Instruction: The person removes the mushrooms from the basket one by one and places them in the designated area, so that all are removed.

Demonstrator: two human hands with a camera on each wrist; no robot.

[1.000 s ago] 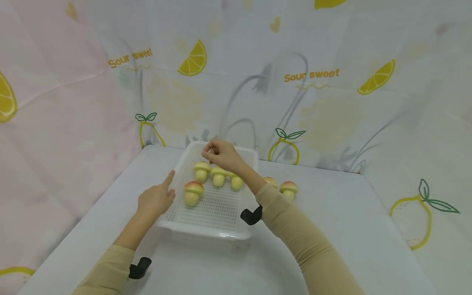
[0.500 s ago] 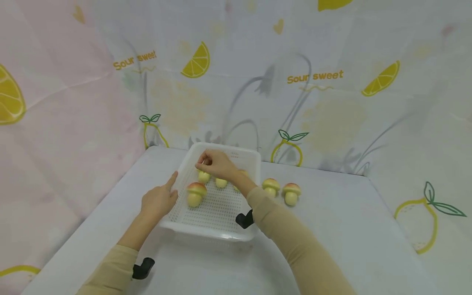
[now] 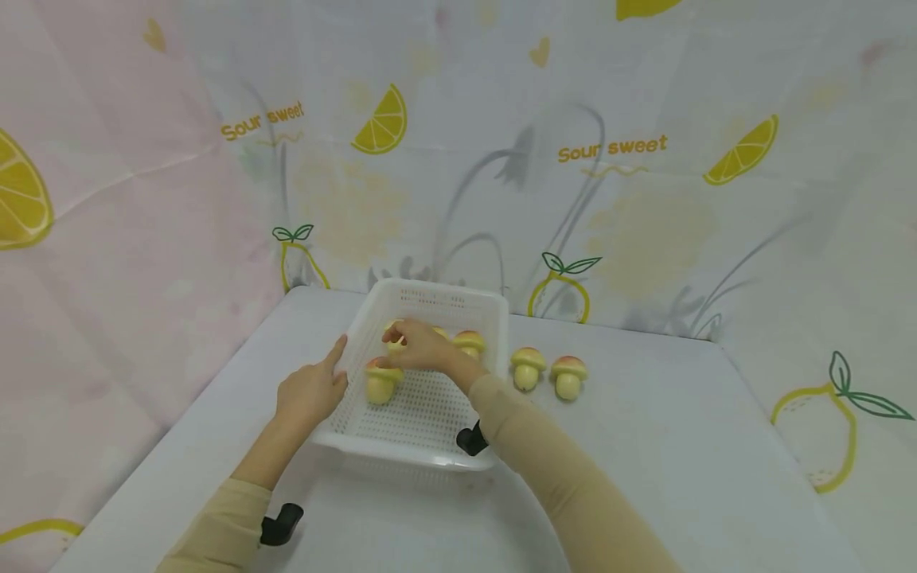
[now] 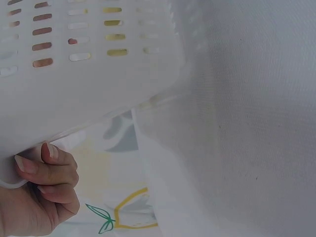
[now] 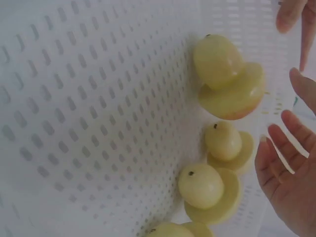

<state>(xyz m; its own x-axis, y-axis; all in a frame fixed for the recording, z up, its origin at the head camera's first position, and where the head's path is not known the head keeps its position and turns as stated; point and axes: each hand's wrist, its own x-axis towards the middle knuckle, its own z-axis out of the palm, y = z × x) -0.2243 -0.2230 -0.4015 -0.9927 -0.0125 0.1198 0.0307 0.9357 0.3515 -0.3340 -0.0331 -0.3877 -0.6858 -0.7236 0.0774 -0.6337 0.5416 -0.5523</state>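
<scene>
My left hand (image 3: 311, 391) grips the left rim of a white perforated plastic basket (image 3: 423, 457); in the left wrist view its fingers (image 4: 52, 173) curl at the rim. Over the basket's left part hovers my right hand (image 3: 424, 347), its fingers apart and nothing held. Just below its fingertips lies a yellow toy mushroom with a reddish cap (image 3: 380, 388), seen large in the right wrist view (image 5: 217, 61). Behind it a row of similar mushrooms, including one at the right (image 3: 469, 344), is partly hidden by the right hand.
Two more mushrooms, a left one (image 3: 527, 368) and a right one (image 3: 568, 377), lie on the white table (image 3: 666, 446) right of the basket. A lemon-printed cloth (image 3: 458, 159) hangs behind and at the sides.
My right hand has come down and nearer, from above the back row to beside the front left mushroom. The left hand keeps its place at the rim.
</scene>
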